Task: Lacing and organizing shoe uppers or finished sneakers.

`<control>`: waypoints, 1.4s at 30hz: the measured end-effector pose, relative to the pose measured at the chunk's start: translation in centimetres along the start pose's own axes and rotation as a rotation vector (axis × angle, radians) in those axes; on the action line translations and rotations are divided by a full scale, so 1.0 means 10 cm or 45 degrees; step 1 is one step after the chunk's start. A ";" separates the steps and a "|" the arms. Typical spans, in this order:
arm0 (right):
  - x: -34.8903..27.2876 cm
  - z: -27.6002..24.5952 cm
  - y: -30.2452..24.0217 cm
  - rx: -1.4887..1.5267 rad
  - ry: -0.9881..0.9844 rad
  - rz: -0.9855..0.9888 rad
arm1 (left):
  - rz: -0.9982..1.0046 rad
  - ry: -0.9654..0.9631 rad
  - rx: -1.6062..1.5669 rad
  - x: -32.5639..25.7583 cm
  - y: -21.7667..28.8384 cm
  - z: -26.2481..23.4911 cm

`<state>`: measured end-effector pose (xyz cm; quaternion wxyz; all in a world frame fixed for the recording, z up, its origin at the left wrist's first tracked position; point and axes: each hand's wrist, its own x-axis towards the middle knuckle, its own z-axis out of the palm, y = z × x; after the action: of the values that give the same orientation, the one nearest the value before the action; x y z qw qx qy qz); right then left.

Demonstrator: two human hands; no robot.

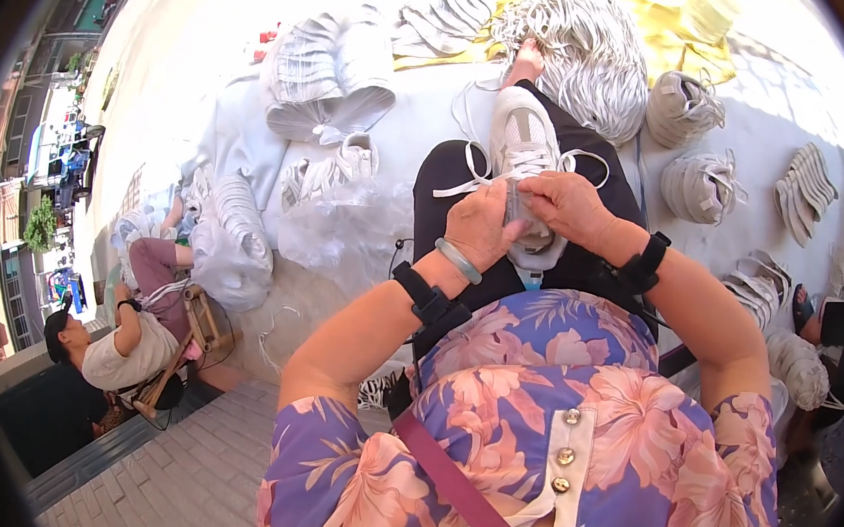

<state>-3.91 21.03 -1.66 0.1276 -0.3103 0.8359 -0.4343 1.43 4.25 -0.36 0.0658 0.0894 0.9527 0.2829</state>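
Note:
A white-and-grey sneaker (528, 124) rests between my thighs, its toe pointing away from me. White shoelaces (529, 158) cross its front and loop out to both sides. My left hand (480, 223) is closed on the left edge of the shoe's opening, thumb toward the tongue. On the opposite edge, just below the crossed laces, my right hand (572, 210) pinches the shoe with bent fingers. Whether a lace lies between those fingertips is hidden. Past the toe, a big heap of loose white laces (590, 62) lies near my bare foot.
Bagged stacked shoe parts (328, 75) and a laced shoe pair (333, 172) lie left on white sheeting. To the right are bundled shoe uppers (700, 185) and a fanned stack (806, 193). Another person (129, 343) sits at far left; someone else's leg shows at right.

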 end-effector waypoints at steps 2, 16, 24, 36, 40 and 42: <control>0.00 0.01 -0.03 -0.098 -0.004 -0.011 | 0.000 0.014 0.000 0.00 0.00 0.04; 0.18 0.08 -0.12 -0.514 -0.178 0.150 | 0.025 0.153 -0.345 0.10 -0.13 0.14; 0.19 0.01 -0.17 -0.589 -0.224 0.139 | -0.066 0.094 -0.375 0.17 -0.18 0.18; -2.00 -1.21 0.93 -0.429 0.420 0.756 | 0.019 0.055 -0.083 0.08 -0.07 0.14; -2.33 -1.17 0.87 -0.278 0.291 0.826 | -0.088 -0.102 -0.163 0.06 -0.10 0.07; -2.19 -1.06 0.77 -0.208 0.265 0.788 | -0.132 -0.005 -0.194 0.09 -0.15 0.04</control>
<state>4.80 44.95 -2.86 0.1422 -0.0048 0.9310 -0.3361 0.41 3.41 -1.59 0.0888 0.0353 0.9316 0.3507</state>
